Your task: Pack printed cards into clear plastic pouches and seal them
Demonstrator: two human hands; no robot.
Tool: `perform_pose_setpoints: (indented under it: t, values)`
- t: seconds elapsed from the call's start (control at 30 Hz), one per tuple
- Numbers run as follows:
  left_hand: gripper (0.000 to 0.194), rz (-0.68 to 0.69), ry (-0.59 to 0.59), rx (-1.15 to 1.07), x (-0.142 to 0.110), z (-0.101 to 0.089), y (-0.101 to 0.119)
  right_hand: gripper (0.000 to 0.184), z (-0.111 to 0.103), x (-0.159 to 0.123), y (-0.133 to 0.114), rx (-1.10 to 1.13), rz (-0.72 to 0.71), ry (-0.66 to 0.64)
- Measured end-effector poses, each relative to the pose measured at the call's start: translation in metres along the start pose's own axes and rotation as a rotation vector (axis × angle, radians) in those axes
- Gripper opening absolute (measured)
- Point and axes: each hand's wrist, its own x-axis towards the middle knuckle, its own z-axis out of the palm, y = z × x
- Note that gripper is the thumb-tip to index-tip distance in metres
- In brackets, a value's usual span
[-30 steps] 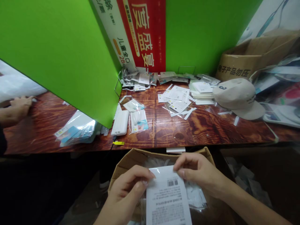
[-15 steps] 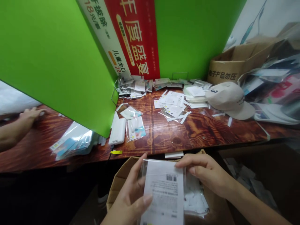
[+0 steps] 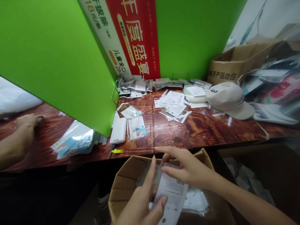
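A clear plastic bag with a white printed card (image 3: 172, 195) inside is tilted over an open cardboard box (image 3: 120, 190). My left hand (image 3: 140, 201) holds the bag from the left, thumb across its front and index finger pointing up. At the bag's top edge, my right hand (image 3: 187, 164) pinches the clear plastic between thumb and fingers. Beneath, several white packets (image 3: 196, 201) lie in the box.
On the wooden table (image 3: 159, 134) lie a white power bank (image 3: 118, 130), loose cards (image 3: 173, 103), bagged cards (image 3: 137, 127) and a cap (image 3: 228, 100). Green panels (image 3: 58, 62) stand behind. Another person's hand (image 3: 27, 125) rests at the left. A carton (image 3: 225, 67) stands back right.
My right hand has moved left and slightly up along the bag's top edge. The bag has tilted and dropped a little. The other person's hand has shifted slightly.
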Motion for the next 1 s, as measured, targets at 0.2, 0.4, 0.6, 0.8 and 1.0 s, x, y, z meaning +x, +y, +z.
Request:
perform_pose_setpoints:
  t: [0.2, 0.4, 0.6, 0.8, 1.0]
  values:
    - [0.086, 0.144, -0.076, 0.245, 0.004, 0.003, -0.008, 0.051, -0.003, 0.009, -0.008, 0.163, 0.051, -0.126]
    - [0.078, 0.163, -0.340, -0.100, 0.005, -0.004, 0.038, 0.033, -0.034, -0.030, 0.003, 0.654, 0.036, 0.030]
    - [0.068, 0.036, -0.097, -0.200, 0.014, -0.025, 0.029, 0.022, -0.073, -0.121, 0.058, 1.059, 0.062, 0.461]
    - [0.059, -0.007, 0.070, 0.068, 0.029, -0.036, 0.018, 0.024, -0.039, -0.114, 0.075, 1.185, 0.060, 0.565]
    - [0.047, 0.243, 0.094, 0.763, 0.051, -0.059, 0.007, 0.030, -0.020, -0.033, 0.044, 0.662, 0.150, 0.315]
